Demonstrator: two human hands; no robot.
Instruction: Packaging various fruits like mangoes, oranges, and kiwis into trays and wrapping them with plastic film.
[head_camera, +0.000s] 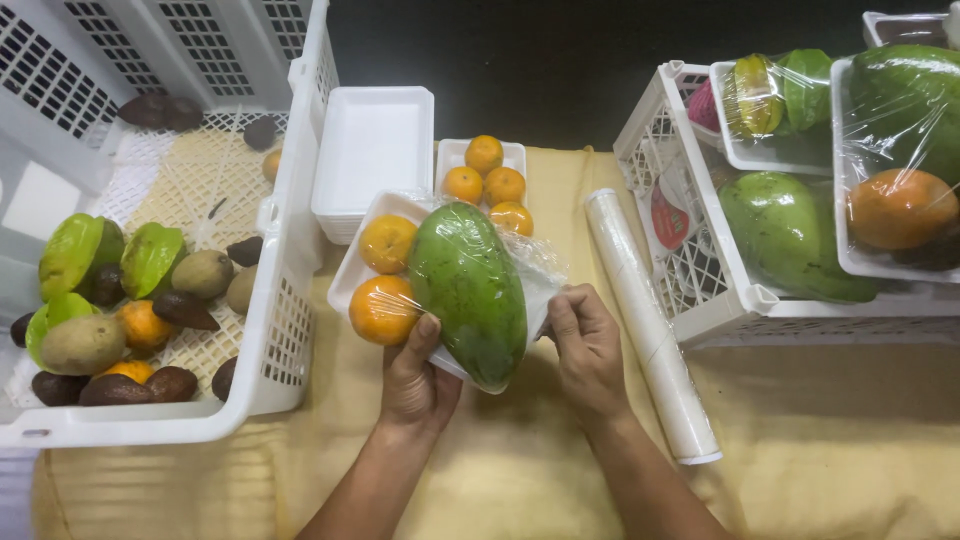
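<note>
The bench (850, 440), under a yellow cloth, fills the lower frame. At the left stands a big white crate (270, 330) with loose fruit in it: green starfruit (150, 255), oranges and dark brown fruit. At the upper right a second white crate (690, 270) holds wrapped trays, with a green papaya (785, 235) and an orange showing under film.

A stack of bare white foam trays (375, 150) sits at top centre, just beside the left crate. Right of it is a small tray with four little oranges (490, 185). A roll of cling film (650, 320) lies slanting on the cloth between the centre and the right crate.

In the middle of the frame is the tray (350, 275), tilted and held off the cloth, carrying a large green mango (468, 290) and two oranges (385, 275), all under clear film (540, 265) that bunches loose at the tray's right side.

The left hand (418, 385) grips the tray's lower edge from below, thumb pressed on top next to the lower orange and touching the mango's side, fingers tucked under out of sight. The right hand (585, 345) is at the tray's lower right, its fingers curled and pinching the loose film just beside the mango's tip. Both forearms come up from the bottom of the frame.
</note>
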